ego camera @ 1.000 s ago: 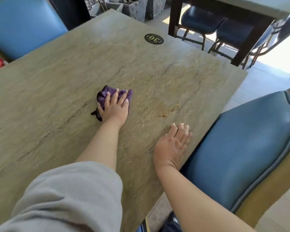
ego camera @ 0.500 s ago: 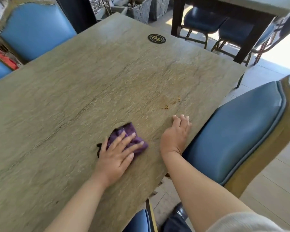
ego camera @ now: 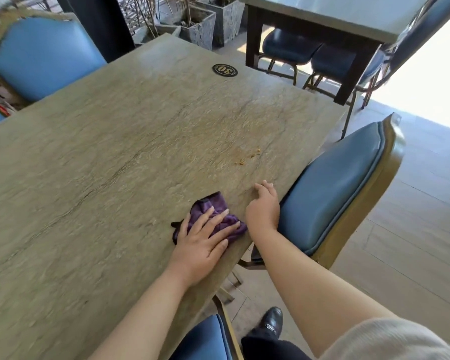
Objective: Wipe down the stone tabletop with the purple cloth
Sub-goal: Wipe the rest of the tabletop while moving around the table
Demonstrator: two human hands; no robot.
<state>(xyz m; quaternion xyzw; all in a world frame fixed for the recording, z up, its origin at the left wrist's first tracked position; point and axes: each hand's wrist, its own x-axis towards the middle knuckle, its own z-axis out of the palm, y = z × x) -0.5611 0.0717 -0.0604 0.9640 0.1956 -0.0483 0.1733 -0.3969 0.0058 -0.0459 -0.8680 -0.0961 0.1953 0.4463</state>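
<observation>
The stone tabletop (ego camera: 115,152) fills the left and middle of the head view, greenish grey with dark veins. A crumpled purple cloth (ego camera: 213,209) lies close to the table's right edge. My left hand (ego camera: 203,242) presses flat on the cloth, fingers spread across it. Just right of the cloth, my right hand (ego camera: 264,207) rests on the table's edge, fingers curled down and holding nothing. Small orange crumbs (ego camera: 247,158) lie on the stone beyond both hands.
A round black "30" badge (ego camera: 225,70) sits near the table's far edge. Blue padded chairs stand at the right (ego camera: 335,188), far left (ego camera: 42,55) and below (ego camera: 203,341). A dark second table (ego camera: 322,19) and stone planters (ego camera: 200,27) stand behind. My black shoe (ego camera: 272,322) is on the floor.
My left hand has dragged the cloth from the table's middle back to the right edge, beside my right hand. The right hand stayed at the edge.
</observation>
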